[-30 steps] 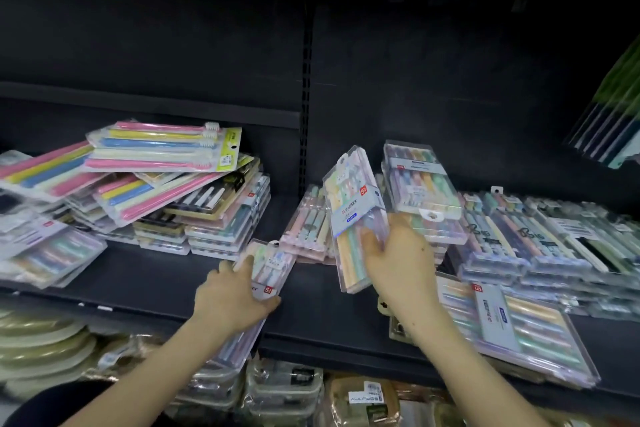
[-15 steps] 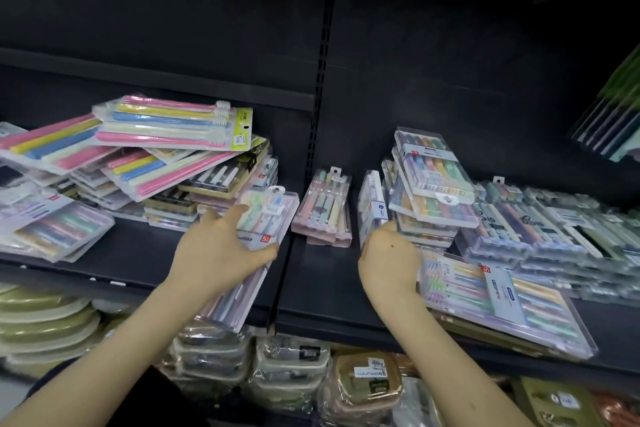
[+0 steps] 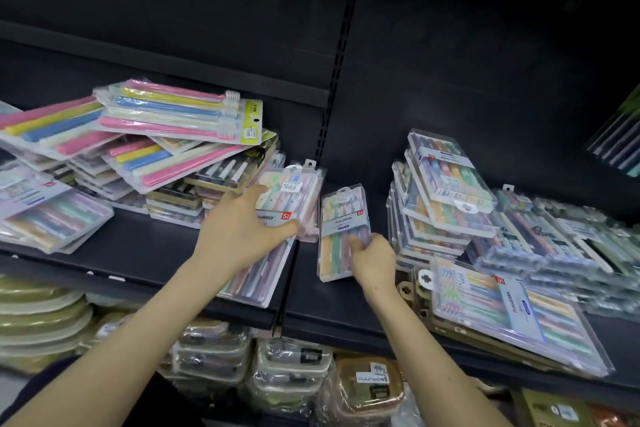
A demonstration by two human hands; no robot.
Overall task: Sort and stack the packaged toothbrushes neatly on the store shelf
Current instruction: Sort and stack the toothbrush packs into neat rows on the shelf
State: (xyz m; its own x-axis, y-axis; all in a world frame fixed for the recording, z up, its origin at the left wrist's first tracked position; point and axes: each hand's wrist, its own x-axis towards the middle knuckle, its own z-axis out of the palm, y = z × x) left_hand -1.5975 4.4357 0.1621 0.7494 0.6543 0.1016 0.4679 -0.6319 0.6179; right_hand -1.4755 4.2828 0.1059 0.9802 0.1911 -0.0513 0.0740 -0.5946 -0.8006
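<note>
Both hands are holding one pack each over the shelf (image 3: 145,253). I'm gripping the wide pack (image 3: 294,191) with my left hand (image 3: 242,232), thumb across its label and a finger along its left edge. How the other fingers are lying I cannot tell, as they are hidden. I'm carrying it flat, face up, with its near end sticking out past the shelf lip, so that it can go down square. My right hand (image 3: 374,260) is curling its fingers round the lower end of the narrow pack (image 3: 341,218) and tipping it up so the front is facing me, which lets me read which kind it is. It is hanging in the bare gap just beside the leaning right stack (image 3: 446,198), apart from the messy left pile (image 3: 173,149). I judge I'm matching like with like and starting a tidy stack in that gap.
</note>
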